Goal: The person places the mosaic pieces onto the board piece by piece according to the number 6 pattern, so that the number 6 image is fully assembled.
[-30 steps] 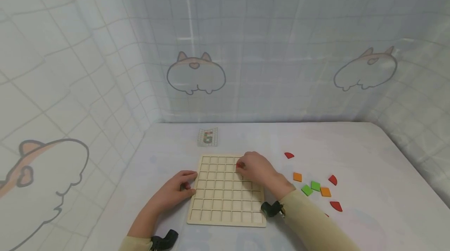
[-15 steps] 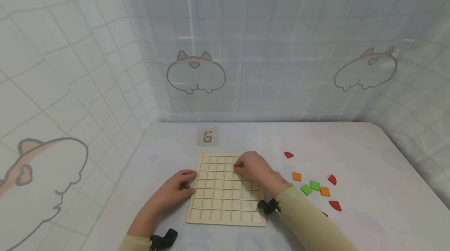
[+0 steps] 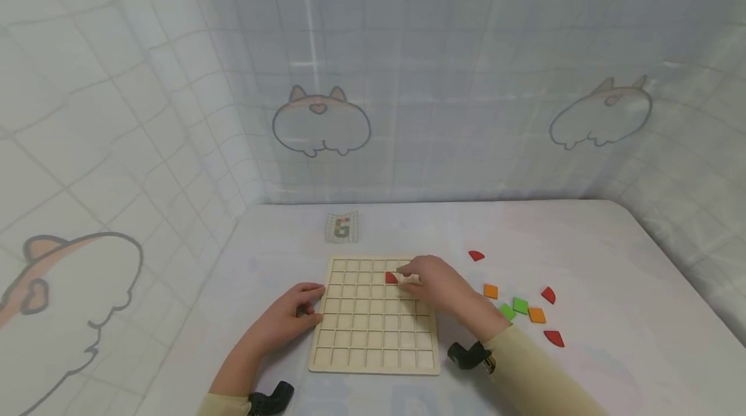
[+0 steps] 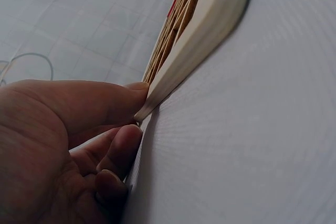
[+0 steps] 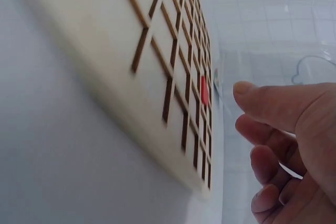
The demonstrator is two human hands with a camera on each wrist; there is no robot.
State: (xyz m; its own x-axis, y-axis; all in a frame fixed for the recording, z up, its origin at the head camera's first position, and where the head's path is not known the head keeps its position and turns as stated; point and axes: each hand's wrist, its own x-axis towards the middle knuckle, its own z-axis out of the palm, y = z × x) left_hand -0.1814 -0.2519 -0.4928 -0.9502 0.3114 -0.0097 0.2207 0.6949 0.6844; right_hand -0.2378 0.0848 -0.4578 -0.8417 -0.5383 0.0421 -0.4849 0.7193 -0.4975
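A pale wooden grid board lies flat on the table. One red quarter-round piece sits in a cell of its second row from the far edge; the right wrist view shows that red piece low in the grid. My right hand hovers just right of it, thumb and forefinger apart, nothing between them. At the board's left edge rests my left hand, its forefinger and thumb touching the rim. In the left wrist view, the thumb lies against the board's edge.
Right of the board lie loose red quarter-round pieces, orange squares and green squares. A small gridded card with a coloured figure lies beyond the board. Patterned curtains enclose the table at the back and sides.
My right hand has let go of the red piece, which now lies in a cell, and has drawn back to the right with its fingers spread. The left hand has stayed put.
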